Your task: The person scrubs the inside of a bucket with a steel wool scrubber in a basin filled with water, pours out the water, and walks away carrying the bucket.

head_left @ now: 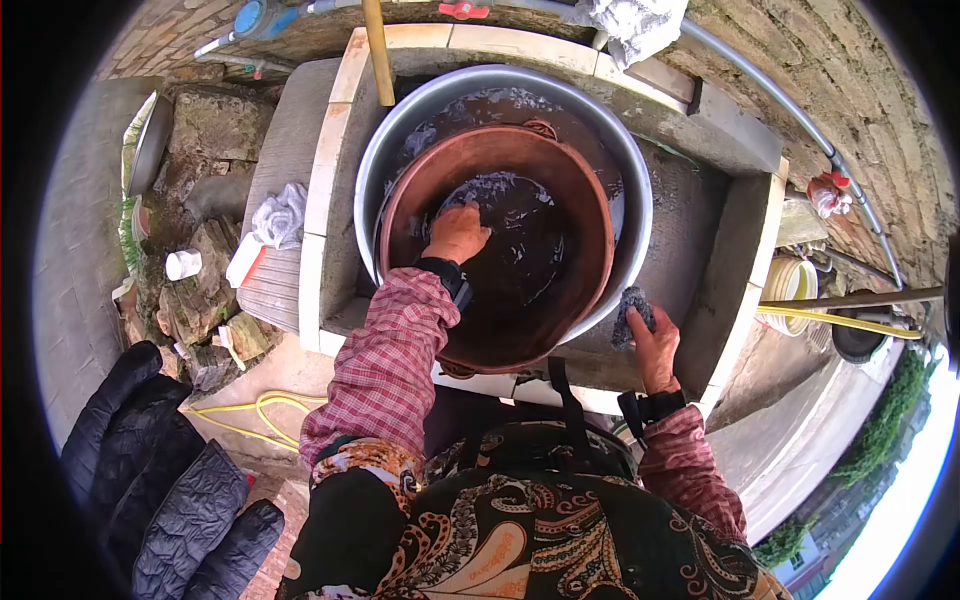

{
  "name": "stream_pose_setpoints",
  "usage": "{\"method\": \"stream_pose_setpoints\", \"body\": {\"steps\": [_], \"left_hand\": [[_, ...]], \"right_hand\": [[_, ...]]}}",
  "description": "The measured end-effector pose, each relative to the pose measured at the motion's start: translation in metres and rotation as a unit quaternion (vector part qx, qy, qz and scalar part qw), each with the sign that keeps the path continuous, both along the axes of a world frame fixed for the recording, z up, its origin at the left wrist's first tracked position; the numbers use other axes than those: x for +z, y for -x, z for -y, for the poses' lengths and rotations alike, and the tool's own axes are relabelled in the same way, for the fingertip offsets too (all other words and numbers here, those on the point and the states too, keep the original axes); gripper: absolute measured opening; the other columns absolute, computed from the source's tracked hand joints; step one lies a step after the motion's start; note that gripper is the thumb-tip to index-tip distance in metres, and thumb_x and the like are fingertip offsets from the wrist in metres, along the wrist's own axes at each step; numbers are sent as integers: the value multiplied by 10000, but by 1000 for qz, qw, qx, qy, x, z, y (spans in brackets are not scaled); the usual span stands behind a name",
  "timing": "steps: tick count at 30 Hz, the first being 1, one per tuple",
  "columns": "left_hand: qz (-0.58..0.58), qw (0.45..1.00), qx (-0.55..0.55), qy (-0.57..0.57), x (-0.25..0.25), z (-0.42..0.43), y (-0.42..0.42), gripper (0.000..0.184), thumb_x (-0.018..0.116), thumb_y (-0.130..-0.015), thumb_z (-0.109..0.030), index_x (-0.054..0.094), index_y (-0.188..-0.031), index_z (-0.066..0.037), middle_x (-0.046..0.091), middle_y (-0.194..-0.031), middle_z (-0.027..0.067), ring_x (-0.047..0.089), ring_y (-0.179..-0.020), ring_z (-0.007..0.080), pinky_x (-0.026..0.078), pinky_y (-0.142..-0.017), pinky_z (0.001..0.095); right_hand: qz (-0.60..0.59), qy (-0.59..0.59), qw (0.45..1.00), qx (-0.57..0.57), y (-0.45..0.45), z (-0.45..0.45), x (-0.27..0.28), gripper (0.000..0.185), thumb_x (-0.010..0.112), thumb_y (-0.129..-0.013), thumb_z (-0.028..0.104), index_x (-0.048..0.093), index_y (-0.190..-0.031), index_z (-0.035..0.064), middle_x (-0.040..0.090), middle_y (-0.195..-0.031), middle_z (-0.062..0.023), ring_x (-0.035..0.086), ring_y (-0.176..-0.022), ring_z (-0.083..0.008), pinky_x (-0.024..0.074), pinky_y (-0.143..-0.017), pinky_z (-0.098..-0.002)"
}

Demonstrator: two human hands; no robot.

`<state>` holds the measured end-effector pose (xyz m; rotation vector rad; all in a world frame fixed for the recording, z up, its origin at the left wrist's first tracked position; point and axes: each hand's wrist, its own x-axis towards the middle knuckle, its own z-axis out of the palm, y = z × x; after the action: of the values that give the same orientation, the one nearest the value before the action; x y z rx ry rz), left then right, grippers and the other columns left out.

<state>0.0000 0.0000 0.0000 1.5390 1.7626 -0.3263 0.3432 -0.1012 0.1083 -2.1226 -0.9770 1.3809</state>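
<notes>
A reddish-brown metal pot (600,225) with dark liquid in it sits tilted inside a large silver basin (638,160), which also holds dark water. My left hand (458,234) reaches into the pot, its fingers curled at the liquid; what they hold, if anything, is hidden. Beside the basin's lower right side, my right hand (656,348) grips a dark, rough scouring pad (632,315). A black band circles each wrist.
The basin stands in a tiled concrete sink (325,170). A wooden stick (378,50) leans at its upper left. A crumpled grey cloth (280,215) and a brush (246,262) lie on the left ledge. A white bucket (792,285) stands right. A yellow hose (270,402) lies lower left.
</notes>
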Motion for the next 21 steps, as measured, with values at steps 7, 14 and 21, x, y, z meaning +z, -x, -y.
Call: {"method": "stream_pose_setpoints", "body": {"steps": [7,14,21], "left_hand": [[-175,969,34,-171,-103,-4,-34,225,581,-825,-173,618,-1025,-75,599,-1033,139,620,-918,333,509,-729,502],[101,898,-158,-399,-247,34,-122,223,509,-868,-145,713,-893,-59,692,-843,149,681,-790,294,531,-695,441],[-16,991,-87,-105,-134,-16,-69,185,601,-805,-191,755,-838,-95,717,-868,134,699,-863,292,552,-692,421]], "right_hand": [[-3,-12,998,-61,0,-27,17,225,675,-887,128,677,-1049,-29,658,-855,6,562,-764,-68,478,-689,-237],[32,-6,999,-32,6,-46,10,222,664,-895,113,669,-1070,-24,653,-873,5,554,-773,-67,473,-701,-233],[29,-32,998,-55,4,-50,16,246,680,-889,129,668,-1079,-26,658,-888,0,560,-786,-71,478,-712,-239]]}}
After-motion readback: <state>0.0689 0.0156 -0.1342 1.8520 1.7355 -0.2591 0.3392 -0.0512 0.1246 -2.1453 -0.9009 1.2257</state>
